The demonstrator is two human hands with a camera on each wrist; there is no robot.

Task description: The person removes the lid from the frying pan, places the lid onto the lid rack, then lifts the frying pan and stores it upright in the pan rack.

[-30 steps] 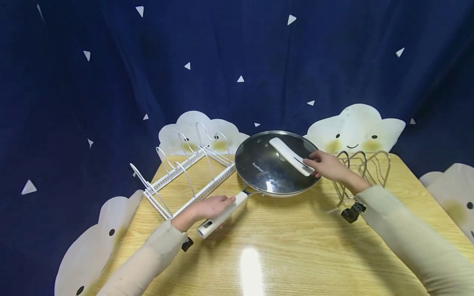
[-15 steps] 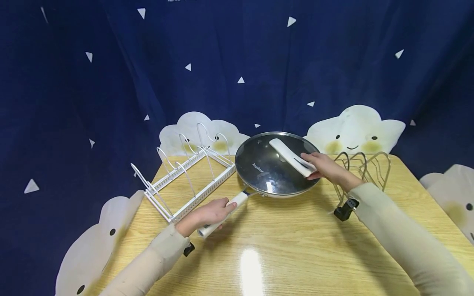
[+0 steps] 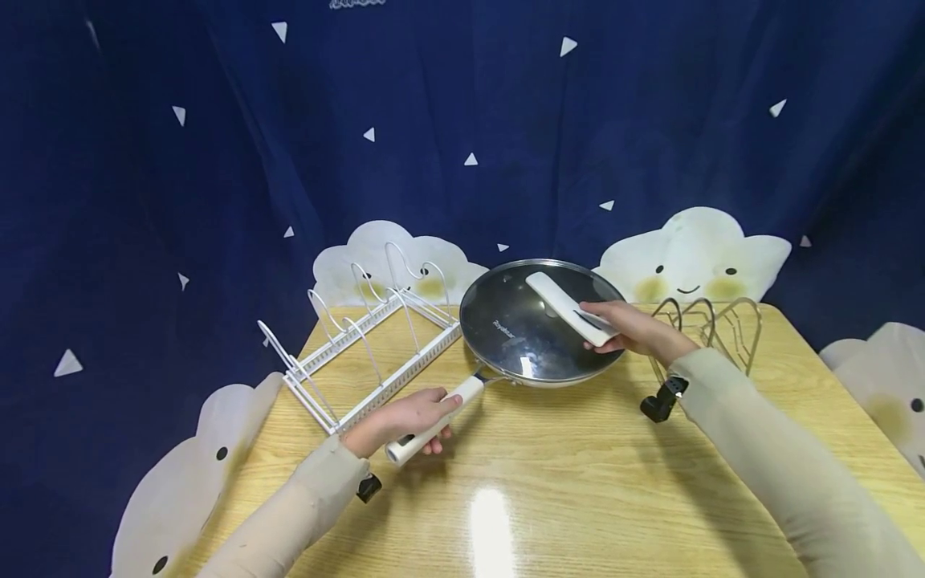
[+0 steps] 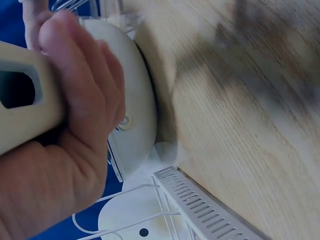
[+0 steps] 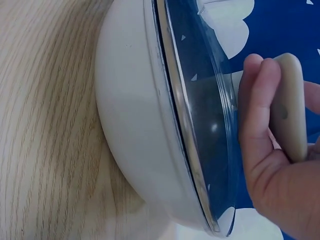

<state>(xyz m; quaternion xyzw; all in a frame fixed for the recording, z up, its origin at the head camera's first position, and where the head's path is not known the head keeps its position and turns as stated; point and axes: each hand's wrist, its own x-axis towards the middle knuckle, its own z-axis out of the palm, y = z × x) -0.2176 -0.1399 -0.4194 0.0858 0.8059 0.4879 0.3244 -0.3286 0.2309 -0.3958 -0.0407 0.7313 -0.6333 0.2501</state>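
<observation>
A white wok [image 5: 127, 100] stands on the table with a glass lid [image 3: 499, 321] on it. My left hand [image 3: 408, 416] holds the wok's long white handle [image 3: 468, 393], thumb on top and fingertips showing past its lower side. In the left wrist view the fingers [image 4: 82, 75] bend round that handle. On the lid, my right hand [image 3: 636, 329] grips the near right end of the curved white lid handle [image 3: 552, 295]. The right wrist view shows fingers [image 5: 257, 107] passing under the lid handle, between it and the glass; the thumb is mostly hidden there.
A white wire rack [image 3: 405, 373] with upright loops stands left of the wok, close to the left forearm. Behind the right wrist is a smaller metal wire rack [image 3: 755, 321]. A dark blue curtain [image 3: 462, 96] hangs behind the wooden table [image 3: 578, 482].
My right hand has moved left along the lid handle and taken a fuller grip. My left hand has shifted slightly on the wok handle, its fingertips now showing below. Wok and lid have stayed put.
</observation>
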